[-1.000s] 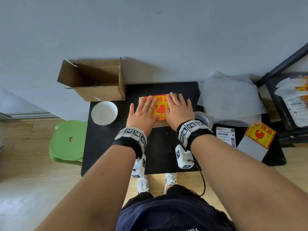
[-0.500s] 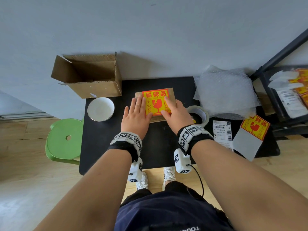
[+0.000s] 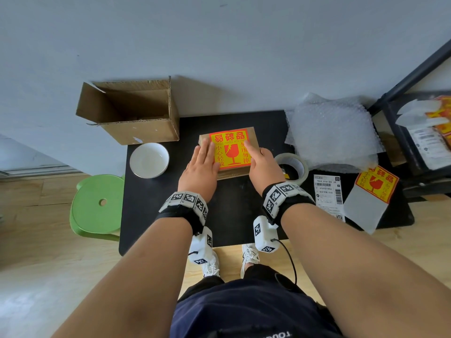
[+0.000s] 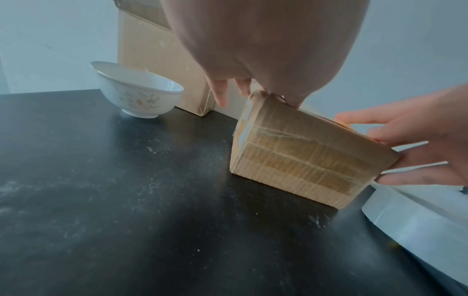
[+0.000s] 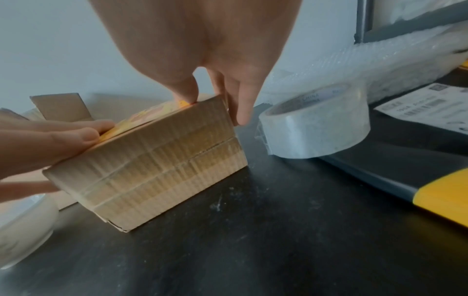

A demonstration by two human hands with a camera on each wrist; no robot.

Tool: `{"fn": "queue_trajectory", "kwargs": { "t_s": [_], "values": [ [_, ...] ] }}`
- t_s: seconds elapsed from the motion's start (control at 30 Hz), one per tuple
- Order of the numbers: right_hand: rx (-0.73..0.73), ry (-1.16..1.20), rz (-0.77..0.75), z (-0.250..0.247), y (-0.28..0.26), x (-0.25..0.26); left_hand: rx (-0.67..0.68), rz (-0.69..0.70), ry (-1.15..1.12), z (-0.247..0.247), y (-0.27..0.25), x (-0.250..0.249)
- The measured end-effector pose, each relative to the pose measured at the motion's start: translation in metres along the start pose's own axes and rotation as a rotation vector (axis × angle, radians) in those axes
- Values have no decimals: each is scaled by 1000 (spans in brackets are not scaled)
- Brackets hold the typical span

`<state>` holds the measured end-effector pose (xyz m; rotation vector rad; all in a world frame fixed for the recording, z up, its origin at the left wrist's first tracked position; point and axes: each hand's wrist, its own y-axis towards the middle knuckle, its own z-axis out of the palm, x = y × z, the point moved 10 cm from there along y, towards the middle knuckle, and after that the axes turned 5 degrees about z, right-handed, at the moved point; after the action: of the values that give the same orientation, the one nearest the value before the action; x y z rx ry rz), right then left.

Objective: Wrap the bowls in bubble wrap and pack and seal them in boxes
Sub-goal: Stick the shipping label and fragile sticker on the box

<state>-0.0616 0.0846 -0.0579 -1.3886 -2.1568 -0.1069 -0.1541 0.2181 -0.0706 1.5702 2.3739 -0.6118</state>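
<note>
A small taped cardboard box (image 3: 231,173) stands at the middle of the black table (image 3: 231,215), with a yellow-and-red fragile sticker (image 3: 231,150) on its top. My left hand (image 3: 201,164) lies flat on the sticker's left part, fingers straight. My right hand (image 3: 260,163) presses the sticker's right edge, and in the right wrist view its other fingers (image 5: 240,104) hang straight down the box's right side (image 5: 157,160). A white flowered bowl (image 3: 149,160) sits unwrapped to the left of the box. Bubble wrap (image 3: 334,135) lies at the back right.
An open empty cardboard box (image 3: 131,111) stands at the back left. A clear tape roll (image 3: 291,167) lies right beside my right hand. A shipping label (image 3: 328,193) and a fragile-sticker sheet (image 3: 371,196) lie right. A green stool (image 3: 97,206) stands left, a black shelf (image 3: 419,137) right.
Both hands have slid apart from the middle of the sticker toward its left and right edges, uncovering its centre. The box has stayed in place.
</note>
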Motion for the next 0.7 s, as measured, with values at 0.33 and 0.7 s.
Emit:
{"fn": "queue_trajectory", "kwargs": {
  "t_s": [0.33, 0.7],
  "values": [
    [-97, 212, 193, -21, 8, -13, -220, -137, -228, -38, 3, 2],
    [-13, 192, 241, -22, 32, -8, -65, -365, -324, -23, 17, 28]
  ]
}}
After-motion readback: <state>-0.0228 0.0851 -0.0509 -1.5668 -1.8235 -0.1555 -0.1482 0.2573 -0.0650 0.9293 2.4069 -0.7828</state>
